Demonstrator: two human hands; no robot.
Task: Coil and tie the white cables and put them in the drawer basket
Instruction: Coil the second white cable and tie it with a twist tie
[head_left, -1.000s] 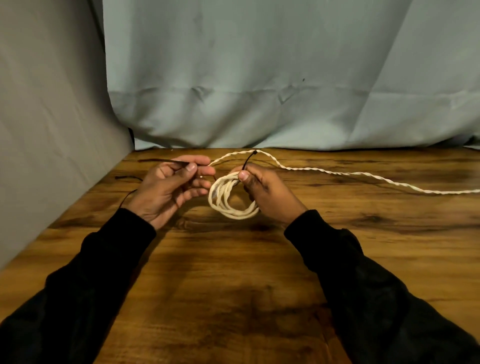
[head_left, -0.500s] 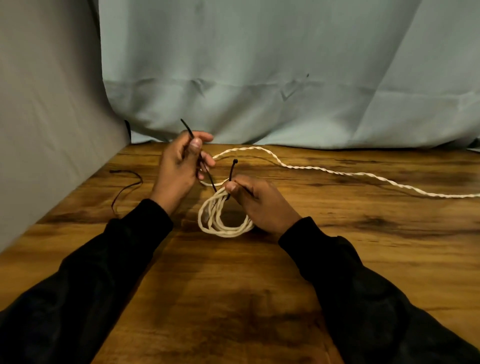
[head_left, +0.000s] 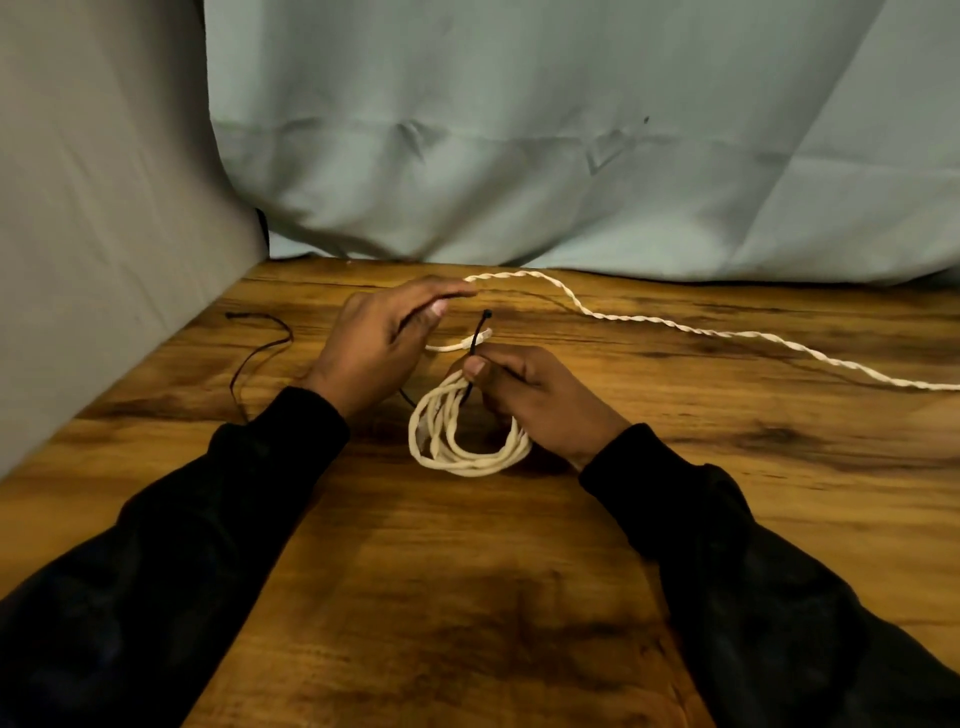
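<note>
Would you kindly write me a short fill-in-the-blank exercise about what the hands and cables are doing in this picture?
1. The right hand pinches a black tie against the white ____ of cable.
2. The left hand is ____, its fingers nearly straight.
3. The loose cable trails off toward the ____ edge of the picture.
4. A thin black cord lies on the table to the ____ of the left hand.

Missing words: coil; open; right; left
</note>
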